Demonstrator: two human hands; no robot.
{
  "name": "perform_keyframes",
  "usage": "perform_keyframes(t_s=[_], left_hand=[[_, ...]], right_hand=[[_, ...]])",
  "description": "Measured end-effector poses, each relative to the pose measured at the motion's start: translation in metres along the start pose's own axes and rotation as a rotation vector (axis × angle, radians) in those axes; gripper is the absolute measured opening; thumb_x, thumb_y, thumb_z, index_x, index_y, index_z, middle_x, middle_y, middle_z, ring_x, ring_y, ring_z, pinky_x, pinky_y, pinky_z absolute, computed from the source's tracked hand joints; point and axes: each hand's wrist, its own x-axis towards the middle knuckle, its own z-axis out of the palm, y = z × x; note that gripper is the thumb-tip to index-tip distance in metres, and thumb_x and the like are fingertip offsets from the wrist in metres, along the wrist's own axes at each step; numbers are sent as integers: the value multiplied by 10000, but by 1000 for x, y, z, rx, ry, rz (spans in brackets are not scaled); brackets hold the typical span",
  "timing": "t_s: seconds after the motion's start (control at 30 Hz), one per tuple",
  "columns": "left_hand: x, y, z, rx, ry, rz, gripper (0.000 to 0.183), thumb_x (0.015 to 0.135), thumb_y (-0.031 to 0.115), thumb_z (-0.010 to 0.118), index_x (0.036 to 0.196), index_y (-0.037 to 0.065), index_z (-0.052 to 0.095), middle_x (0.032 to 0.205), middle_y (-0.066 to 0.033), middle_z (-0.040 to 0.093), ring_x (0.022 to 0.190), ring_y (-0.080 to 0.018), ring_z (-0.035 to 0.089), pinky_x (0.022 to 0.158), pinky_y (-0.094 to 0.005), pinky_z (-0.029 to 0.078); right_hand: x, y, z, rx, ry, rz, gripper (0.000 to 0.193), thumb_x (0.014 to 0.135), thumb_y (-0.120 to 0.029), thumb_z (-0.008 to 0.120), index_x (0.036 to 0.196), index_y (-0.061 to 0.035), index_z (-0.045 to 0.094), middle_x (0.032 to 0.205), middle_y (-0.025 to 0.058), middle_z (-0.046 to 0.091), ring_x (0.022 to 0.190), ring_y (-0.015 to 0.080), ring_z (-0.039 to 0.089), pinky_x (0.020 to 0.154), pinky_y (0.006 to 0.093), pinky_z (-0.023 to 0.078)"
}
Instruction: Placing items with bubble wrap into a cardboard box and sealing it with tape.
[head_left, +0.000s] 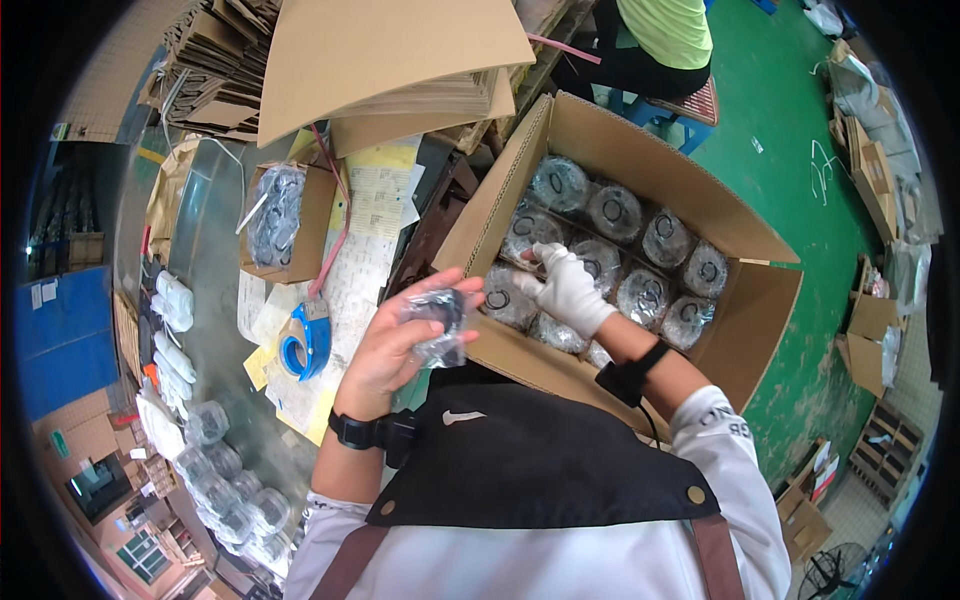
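Note:
My left hand [385, 345], bare, pinches a small clear plastic bag [440, 345] with something black inside, just outside the near left edge of a large open cardboard box [765, 300]. Several round bundles in clear wrap stand in rows in the box, such as one wrapped bundle [615, 213] at the far side. Thin black rings, like this black ring [708, 272], lie on their tops. My right hand [570, 292], in a white glove with bare fingertips, reaches over the near left bundles with its fingers apart. I see nothing held in it.
Left of the box, a table carries papers [372, 200], a blue tape dispenser [306, 342] and a small carton [315, 225] of bagged parts. Flat cardboard sheets [390, 60] are stacked beyond. A person [668, 45] sits on a stool [690, 110] past the box, on green floor.

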Motion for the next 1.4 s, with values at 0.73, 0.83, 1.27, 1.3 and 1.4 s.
perform_keyframes(t_s=[0.73,0.83,1.27,1.3,1.4], left_hand=[[48,-53,16,144,-235,-356,371,877,37,554,1237,-27,494,1171,-167,606,1060,-260,625,703,-290,577],[49,-44,17,234,-131,-304,352,878,35,548,1222,-27,506,1157,-157,616,1043,-255,633,683,-289,577],[65,-71,41,470,-207,-475,438,896,26,533,1320,30,422,1169,-86,527,1115,-196,579,740,-295,561],[67,-71,41,472,-220,-481,438,896,26,533,1320,30,422,1169,-86,527,1115,-196,579,740,-295,561],[74,-76,41,482,-250,-519,446,895,9,530,1324,44,416,1117,-67,532,1071,-175,590,746,-299,566]], right_hand=[[-54,-10,-79,1036,-134,436,81,813,-50,710,879,-36,665,769,16,659,684,84,607,632,236,493],[-59,51,-46,975,-154,543,146,820,-78,708,944,-20,658,798,28,662,713,97,615,640,241,494],[-91,89,-69,-125,-478,414,470,669,-312,823,987,-15,647,807,103,664,715,172,610,677,316,504],[-101,101,-64,-418,-517,390,489,671,-323,822,1007,-15,645,818,121,669,729,175,617,694,317,507],[-107,59,-88,-483,-374,336,525,676,-321,814,1070,-22,639,878,155,683,782,209,643,742,322,510]])
